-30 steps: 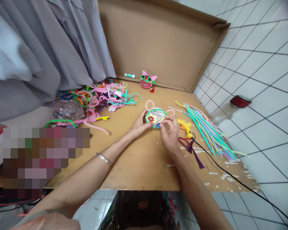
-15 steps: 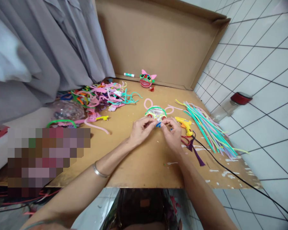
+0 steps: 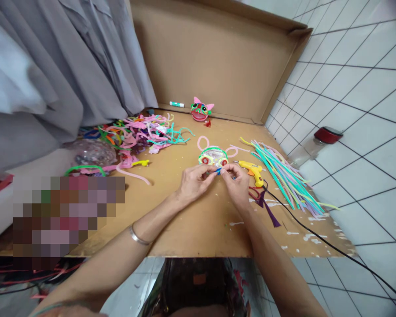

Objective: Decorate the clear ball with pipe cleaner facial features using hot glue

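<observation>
1. Head view, centre of the frame: a small blue piece (image 3: 218, 171) is pinched between the fingertips of the left hand (image 3: 196, 181) and the right hand (image 3: 236, 181). Both hands are narrowed to a close grip, and the fingertips are brought nearly together.
2. Head view, just above the hands: a round craft face (image 3: 213, 154) is seen on the table (image 3: 198, 235), its lower edge hidden by the fingers. It is trimmed with a green band, red-centred eyes and pale pink loops at either side. Whether it is touched by the hands cannot be told.
3. Head view, right of centre: a yellow glue gun (image 3: 253, 171) is laid beside the right hand, and its black cable (image 3: 306, 231) is trailed to the lower right corner. Red handles (image 3: 254, 193) and a purple tassel (image 3: 271, 213) are seen below it; a bundle of coloured stems (image 3: 284, 176) is spread farther right.
4. Head view, upper middle: a pink-eared figure (image 3: 199, 111) is set near the cardboard (image 3: 218, 53).
5. Head view, left of centre: loose coloured stems (image 3: 141, 132) are heaped beside a clear bag (image 3: 94, 152).
</observation>
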`<state>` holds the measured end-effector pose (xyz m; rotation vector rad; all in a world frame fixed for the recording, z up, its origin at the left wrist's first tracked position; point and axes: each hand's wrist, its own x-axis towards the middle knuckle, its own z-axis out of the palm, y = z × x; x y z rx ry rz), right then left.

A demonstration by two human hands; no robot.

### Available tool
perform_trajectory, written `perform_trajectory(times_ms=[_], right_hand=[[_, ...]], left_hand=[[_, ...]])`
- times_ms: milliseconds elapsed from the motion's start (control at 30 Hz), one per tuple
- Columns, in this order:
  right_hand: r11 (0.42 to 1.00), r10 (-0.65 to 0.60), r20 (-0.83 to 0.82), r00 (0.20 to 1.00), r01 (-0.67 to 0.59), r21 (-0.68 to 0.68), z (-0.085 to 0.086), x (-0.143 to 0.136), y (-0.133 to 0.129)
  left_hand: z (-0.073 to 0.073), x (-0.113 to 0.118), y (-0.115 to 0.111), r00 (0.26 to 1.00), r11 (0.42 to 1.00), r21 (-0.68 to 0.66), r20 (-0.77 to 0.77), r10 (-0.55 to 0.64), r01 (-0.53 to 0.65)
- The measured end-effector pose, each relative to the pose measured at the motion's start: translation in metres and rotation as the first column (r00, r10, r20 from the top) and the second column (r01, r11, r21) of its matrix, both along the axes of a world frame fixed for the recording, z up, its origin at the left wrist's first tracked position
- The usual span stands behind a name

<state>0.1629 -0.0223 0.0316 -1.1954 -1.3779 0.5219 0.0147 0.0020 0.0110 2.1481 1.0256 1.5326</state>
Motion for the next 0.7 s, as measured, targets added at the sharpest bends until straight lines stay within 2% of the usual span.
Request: perform_trajectory(times_ms=[400,700], right_hand=[[0.998,0.046,-0.055,0.997,-0.048,-0.035,0.0021,-0.0021,-0.0003],[0.996,0.078,-0.049,0.996,-0.080,-0.049,0.0009,-0.0034,-0.0010]], left_hand=[[0.0008,-0.0016,0.0029,0.998,0.999,0.037,-0.070,0.002,0.001],[0.0036,-0.0036,0.0041,0.974,0.994,0.112,-0.225,0.006,0.020]])
